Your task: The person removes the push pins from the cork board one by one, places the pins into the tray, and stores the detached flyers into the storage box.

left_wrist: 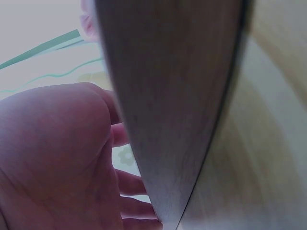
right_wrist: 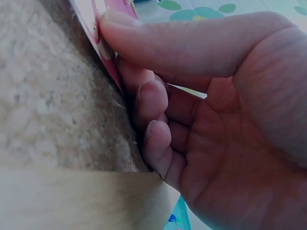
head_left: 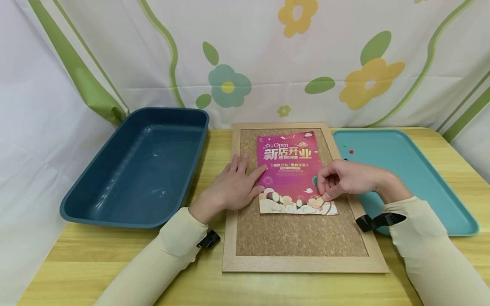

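A magenta poster [head_left: 288,180] with white and gold lettering lies on a wood-framed cork board [head_left: 298,238]. My left hand [head_left: 237,187] rests spread along the poster's left side and the board's frame. Its thumb and forefinger reach onto the paper. At the poster's lower right, my right hand [head_left: 342,182] has curled fingers over the edge. In the right wrist view, the right thumb [right_wrist: 158,45] touches the printed face of the paper. Whether those fingertips pinch something small is hidden. A dark green spot shows beside them, print or object unclear.
A deep blue basin [head_left: 141,170] stands on the wooden table [head_left: 126,263] at left. To the right, a flat turquoise tray [head_left: 413,178] holds several small coloured pieces, among them a red one [head_left: 351,151]. Behind the table hangs a flowered curtain [head_left: 264,51].
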Demonstrator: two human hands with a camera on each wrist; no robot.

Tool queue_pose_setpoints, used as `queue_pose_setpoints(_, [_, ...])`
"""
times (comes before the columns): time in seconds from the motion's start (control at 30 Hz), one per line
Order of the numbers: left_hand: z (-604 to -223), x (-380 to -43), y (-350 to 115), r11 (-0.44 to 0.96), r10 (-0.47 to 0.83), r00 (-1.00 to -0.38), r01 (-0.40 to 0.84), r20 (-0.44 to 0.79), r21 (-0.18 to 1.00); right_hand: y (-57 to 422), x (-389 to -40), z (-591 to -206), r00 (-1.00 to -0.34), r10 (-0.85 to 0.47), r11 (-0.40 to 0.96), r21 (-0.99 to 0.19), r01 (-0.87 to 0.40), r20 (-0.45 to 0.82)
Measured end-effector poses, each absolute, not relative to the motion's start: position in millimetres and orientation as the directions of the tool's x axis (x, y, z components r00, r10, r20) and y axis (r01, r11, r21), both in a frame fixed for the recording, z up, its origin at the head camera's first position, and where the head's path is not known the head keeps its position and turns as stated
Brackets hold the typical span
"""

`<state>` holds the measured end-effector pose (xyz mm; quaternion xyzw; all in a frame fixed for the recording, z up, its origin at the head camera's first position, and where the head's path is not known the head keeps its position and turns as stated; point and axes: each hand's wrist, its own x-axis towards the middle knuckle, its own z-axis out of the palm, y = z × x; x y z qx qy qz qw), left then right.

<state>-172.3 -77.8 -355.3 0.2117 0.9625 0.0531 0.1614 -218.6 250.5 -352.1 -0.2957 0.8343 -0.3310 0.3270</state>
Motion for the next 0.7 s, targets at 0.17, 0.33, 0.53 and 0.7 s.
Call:
queue_pose_setpoints(0.17, [-355.3,-172.1,-77.8,0.904,0.426,-0.859,0.391,-0.284,0.174,250.4,-218.6,-351.9,-0.612,-0.707,0.608,-0.746,-0.272,-0.353])
queue_pose_setpoints(0.33, [-355.1,-171.7,-76.7,0.905,0.424,-0.860,0.392,-0.282,0.165,250.6,-218.5,-352.2,-0.617,-0.703,0.611,-0.745,-0.269,-0.354])
queue_pose_setpoints(0.53, [-355.0,-171.4,-74.7,0.912,0.410,-0.868,0.380,-0.280,0.157,249.7,-218.9,-352.2,-0.629,-0.693,0.617,-0.741,-0.264,-0.352])
queue_pose_setpoints(0.7, [-355.2,-171.0,-74.0,0.914,0.405,-0.868,0.374,-0.287,0.157,249.7,-218.8,-352.0,-0.628,-0.695,0.617,-0.738,-0.271,-0.350])
